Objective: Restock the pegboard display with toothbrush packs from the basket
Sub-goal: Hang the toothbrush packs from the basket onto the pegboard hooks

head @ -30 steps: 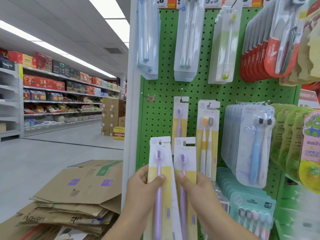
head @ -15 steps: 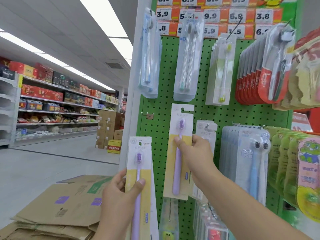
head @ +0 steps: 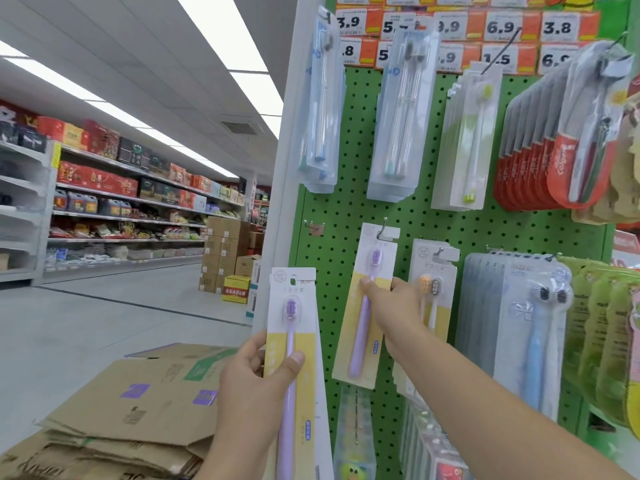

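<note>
Right hand pinches a yellow-and-white card pack with a purple toothbrush, thumb on the front face, fingers behind it. The pack's hang slot at 12 o'clock sits at a metal peg hook on the green perforated pegboard; cannot tell if the hook is fully through. Pack hangs slightly tilted, lower end toward 7 o'clock.

Left hand grips a second yellow-and-white purple-toothbrush pack, thumb across the front, fingers wrapped on its left edge. This pack is held upright in front of the white upright post at the board's left edge, at 8 o'clock from the first pack, apart from it.

Just at 3 o'clock of the right hand hangs a white card pack with orange and dark brush heads, partly hidden by the hand. A bare short hook sits at 9 o'clock of the used hook. Above, at 12 o'clock, clear blister toothbrush packs hang in rows; red-backed packs at 2 o'clock. Orange-and-white price tags line the top. Blue toothbrush blister packs at 3 o'clock.

Flattened brown cardboard boxes stacked at 8 o'clock, on the grey floor. Stocked store shelves at 9 o'clock, far back.
</note>
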